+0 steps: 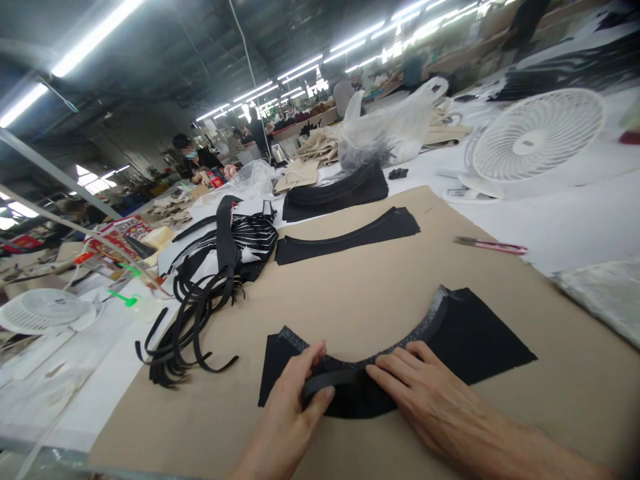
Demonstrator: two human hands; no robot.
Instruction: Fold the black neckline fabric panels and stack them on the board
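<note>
One black panel [480, 333] beneath both hands [293, 390] [425, 387]

I have the sheet [350, 300] laid on the table [560, 210]. On its near half lies the curved piece [483, 337], the left hand [296, 393] at its left part and the right hand [425, 387] right of centre. Behind it, farther left, I locate a second piece [353, 239]; behind this, the stack [335, 199], then the bag [395, 130]. The strip bundle [227, 250] crosses the sheet's left edge; the snips [495, 246] cross its right. The fan [540, 140] stands beyond the snips.
</note>
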